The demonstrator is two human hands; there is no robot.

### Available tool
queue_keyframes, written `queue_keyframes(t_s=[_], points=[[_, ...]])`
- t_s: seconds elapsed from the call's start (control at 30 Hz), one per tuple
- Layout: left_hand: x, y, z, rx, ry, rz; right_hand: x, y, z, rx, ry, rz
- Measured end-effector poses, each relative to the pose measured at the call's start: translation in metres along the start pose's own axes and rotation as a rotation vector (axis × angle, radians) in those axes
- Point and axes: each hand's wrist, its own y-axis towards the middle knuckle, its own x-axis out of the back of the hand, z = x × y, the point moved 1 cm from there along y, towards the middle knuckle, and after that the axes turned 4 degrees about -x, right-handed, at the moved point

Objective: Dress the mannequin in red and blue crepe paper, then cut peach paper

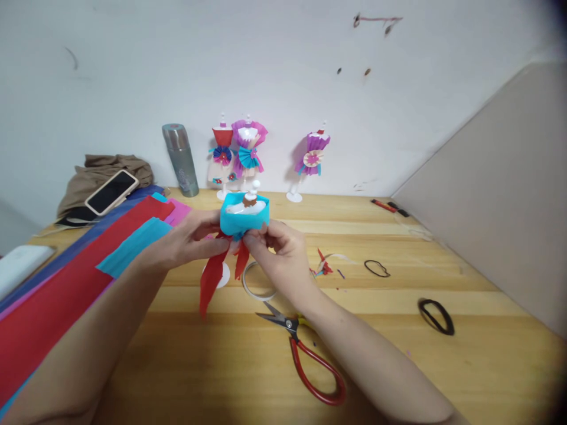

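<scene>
Between my two hands is a small white dress form point(256, 188) whose top is wrapped in turquoise crepe paper point(241, 224). My left hand point(199, 236) closes around the paper from the left, thumb at the waist. From the right, my right hand point(277, 245) pinches the gathered paper at the waist. Two red paper strips point(213, 280) hang below the waist. The form's round white base point(224, 275) shows behind them. A roll of tape point(258, 289) lies under my right hand, and open scissors point(305, 354) with red handles lie nearer me.
Three dressed mini forms point(222, 154) stand along the wall beside a steel flask point(181, 162). At left, crepe paper sheets point(84, 283), a phone point(112, 192) and brown cloth point(106, 168) lie. Paper scraps point(325, 265), hair ties point(436, 317) and a red-black cutter point(387, 206) lie right.
</scene>
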Motion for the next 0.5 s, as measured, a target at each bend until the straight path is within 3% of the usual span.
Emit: queue_keyframes(t_s=[0.17, 0.5], points=[[0.0031, -0.0007, -0.0007, 0.02, -0.032, 0.019, -0.0016, 0.001, 0.0008, 0.041, -0.036, -0.022], [-0.003, 0.0036, 0.0024, 0.081, 0.0, -0.092, -0.0013, -0.0004, 0.0019, 0.077, -0.063, -0.05]])
